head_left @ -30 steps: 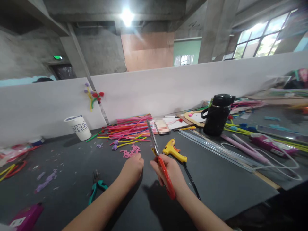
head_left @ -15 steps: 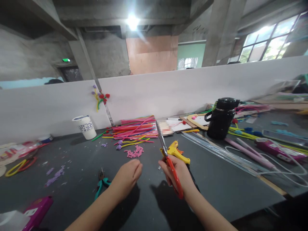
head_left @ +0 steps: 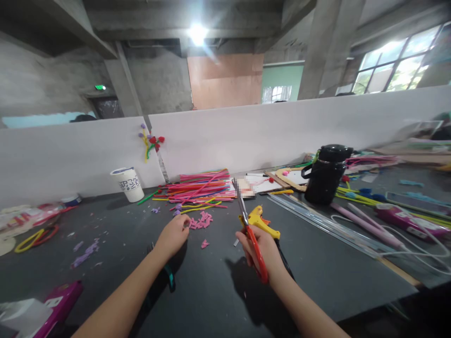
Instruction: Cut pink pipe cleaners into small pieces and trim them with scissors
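Observation:
My right hand (head_left: pixel 269 251) is closed around red-handled scissors (head_left: pixel 254 246), their metal blades pointing up and away from me. My left hand (head_left: pixel 173 236) reaches forward over the table, fingers curled together beside a pile of small pink fuzzy pieces (head_left: pixel 201 220). What its fingertips hold, if anything, is hidden. One loose pink piece (head_left: pixel 205 243) lies nearer to me. Just beyond the left hand are small purple fuzzy balls (head_left: pixel 178 207) on yellow stems. Partly under my left forearm sit teal-handled pliers (head_left: pixel 169 277). A yellow glue gun (head_left: pixel 259 219) lies just behind my right hand.
A bundle of colourful pipe cleaners (head_left: pixel 200 185) lies by the white partition (head_left: pixel 211 141). A white cup (head_left: pixel 128 185) stands left, a black flask (head_left: pixel 326 176) right. Clear strips (head_left: pixel 317 227), a pink hot tool (head_left: pixel 366 225), cable and purple power strips (head_left: pixel 410 219) spread over the table.
My left hand has moved forward and left, closer to the pink pile. A single pink piece now lies on the table in front of that pile. My right hand keeps the scissors nearly still.

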`<move>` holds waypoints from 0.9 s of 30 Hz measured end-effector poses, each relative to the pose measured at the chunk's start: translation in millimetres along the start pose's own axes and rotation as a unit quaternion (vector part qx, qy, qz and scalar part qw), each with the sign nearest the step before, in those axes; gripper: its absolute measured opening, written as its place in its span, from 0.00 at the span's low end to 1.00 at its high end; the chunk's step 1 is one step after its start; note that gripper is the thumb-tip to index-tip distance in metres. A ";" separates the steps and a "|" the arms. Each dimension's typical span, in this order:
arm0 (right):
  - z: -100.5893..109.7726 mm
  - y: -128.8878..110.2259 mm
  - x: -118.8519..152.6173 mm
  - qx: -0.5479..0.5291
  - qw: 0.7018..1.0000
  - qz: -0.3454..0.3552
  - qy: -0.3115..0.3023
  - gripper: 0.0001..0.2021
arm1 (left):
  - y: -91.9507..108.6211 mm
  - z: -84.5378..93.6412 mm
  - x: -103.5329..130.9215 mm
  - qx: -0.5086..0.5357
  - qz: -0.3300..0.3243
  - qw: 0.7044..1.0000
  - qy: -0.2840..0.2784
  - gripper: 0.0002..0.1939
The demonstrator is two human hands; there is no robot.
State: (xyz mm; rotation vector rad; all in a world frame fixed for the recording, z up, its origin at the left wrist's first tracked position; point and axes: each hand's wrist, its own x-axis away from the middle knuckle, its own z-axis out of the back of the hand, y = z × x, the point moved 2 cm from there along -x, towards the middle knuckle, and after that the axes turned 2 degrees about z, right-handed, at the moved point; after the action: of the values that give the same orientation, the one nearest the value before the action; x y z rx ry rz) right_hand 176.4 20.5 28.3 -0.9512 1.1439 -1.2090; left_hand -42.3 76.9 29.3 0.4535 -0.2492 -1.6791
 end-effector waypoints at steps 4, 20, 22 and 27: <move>-3.9 2.1 -2.1 0.002 1.000 0.000 -0.008 0.10 | -19.2 -6.7 -19.1 -0.014 0.055 0.998 -0.030 0.09; -9.3 1.3 1.2 -0.021 0.997 -0.024 -0.066 0.09 | 24.6 -1.2 19.2 0.402 0.122 0.899 -0.128 0.09; -12.3 -4.1 5.4 -0.033 0.995 -0.037 -0.083 0.08 | 40.8 -5.7 33.3 0.453 0.114 0.869 -0.162 0.08; -18.6 -12.4 13.6 -0.097 0.984 -0.076 -0.130 0.10 | 61.3 -15.9 50.3 0.612 0.134 0.740 -0.246 0.10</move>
State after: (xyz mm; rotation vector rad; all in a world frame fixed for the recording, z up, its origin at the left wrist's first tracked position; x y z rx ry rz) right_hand 155.6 6.0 34.8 -1.3249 1.0052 -1.0677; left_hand 14.2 19.0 32.8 0.8568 -1.7882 -1.1042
